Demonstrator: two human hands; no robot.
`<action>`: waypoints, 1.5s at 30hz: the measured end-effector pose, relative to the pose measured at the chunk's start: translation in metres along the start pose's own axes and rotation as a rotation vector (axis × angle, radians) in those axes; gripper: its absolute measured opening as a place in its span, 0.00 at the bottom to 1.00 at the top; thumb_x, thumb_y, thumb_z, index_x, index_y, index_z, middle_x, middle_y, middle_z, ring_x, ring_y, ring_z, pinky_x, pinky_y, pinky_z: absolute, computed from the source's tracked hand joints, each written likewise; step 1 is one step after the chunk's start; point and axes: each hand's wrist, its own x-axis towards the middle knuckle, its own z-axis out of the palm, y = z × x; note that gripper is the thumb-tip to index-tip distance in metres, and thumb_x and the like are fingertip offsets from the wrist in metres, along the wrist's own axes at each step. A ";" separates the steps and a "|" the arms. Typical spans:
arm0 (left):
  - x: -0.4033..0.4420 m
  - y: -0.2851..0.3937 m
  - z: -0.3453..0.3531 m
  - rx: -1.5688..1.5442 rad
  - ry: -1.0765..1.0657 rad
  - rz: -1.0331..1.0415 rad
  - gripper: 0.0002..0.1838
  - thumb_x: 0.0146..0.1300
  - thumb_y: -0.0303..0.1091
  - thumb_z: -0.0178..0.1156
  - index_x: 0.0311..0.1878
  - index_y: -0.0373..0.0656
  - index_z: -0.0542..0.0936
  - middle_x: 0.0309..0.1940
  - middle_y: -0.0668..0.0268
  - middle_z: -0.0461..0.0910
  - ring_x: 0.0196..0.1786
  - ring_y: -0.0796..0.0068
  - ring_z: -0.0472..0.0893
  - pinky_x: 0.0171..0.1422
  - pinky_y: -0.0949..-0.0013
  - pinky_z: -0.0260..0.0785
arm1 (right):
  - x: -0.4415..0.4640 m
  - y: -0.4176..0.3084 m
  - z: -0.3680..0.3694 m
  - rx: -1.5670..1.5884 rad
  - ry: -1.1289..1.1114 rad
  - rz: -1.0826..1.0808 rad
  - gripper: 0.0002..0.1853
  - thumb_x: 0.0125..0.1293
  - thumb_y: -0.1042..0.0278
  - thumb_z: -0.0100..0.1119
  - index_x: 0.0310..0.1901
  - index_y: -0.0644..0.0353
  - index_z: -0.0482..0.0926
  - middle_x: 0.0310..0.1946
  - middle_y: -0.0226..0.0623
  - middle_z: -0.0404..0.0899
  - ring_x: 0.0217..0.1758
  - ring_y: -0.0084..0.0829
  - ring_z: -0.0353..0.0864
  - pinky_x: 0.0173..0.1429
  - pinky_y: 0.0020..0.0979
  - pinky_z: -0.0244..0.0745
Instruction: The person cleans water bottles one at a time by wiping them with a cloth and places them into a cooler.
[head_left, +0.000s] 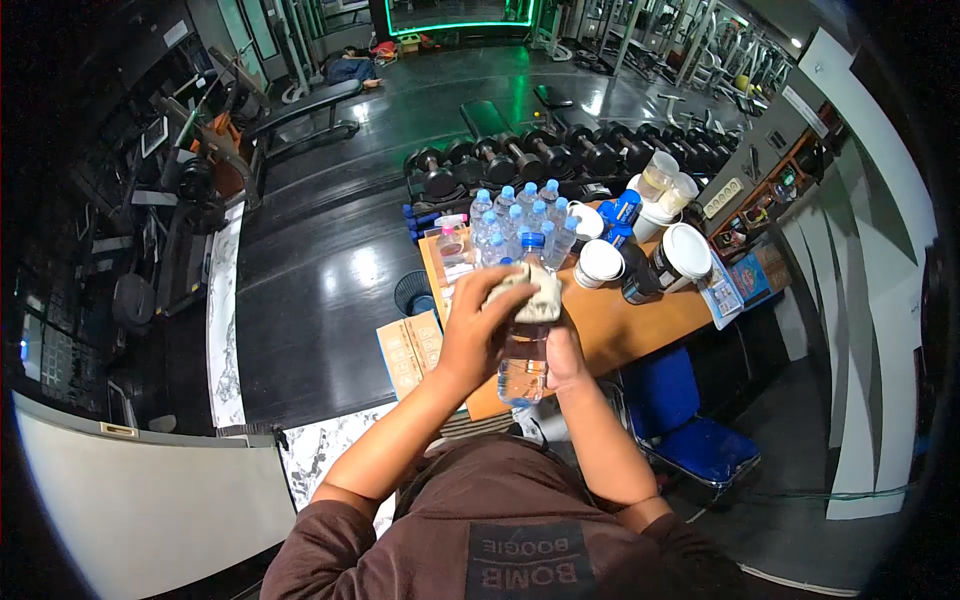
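In front of my chest is a clear plastic water bottle (522,372) with a blue cap, held nearly upright. My right hand (565,356) is wrapped around its right side; part of the fingers is hidden behind the bottle. A folded whitish cloth (541,297) lies against the upper part of the bottle. My left hand (474,325) presses that cloth to the bottle, its fingers curled over the top of it. Just beyond my hands, several similar blue-capped bottles (515,218) stand grouped on the wooden table (625,322).
A spray bottle (452,246) with a pink head stands at the table's left. White-lidded tubs (600,262) and a dark jar (640,285) are on the right. A cardboard box (408,352) sits by the left edge, a blue chair (690,430) at the right. Behind is a dumbbell rack (550,155).
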 end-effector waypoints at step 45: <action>-0.013 0.014 -0.004 -0.151 -0.172 0.052 0.26 0.56 0.16 0.65 0.57 0.50 0.87 0.57 0.59 0.82 0.57 0.53 0.79 0.63 0.55 0.70 | 0.007 -0.036 0.006 0.173 -0.007 0.137 0.37 0.80 0.28 0.43 0.64 0.59 0.76 0.52 0.38 0.86 0.52 0.33 0.88 0.58 0.37 0.85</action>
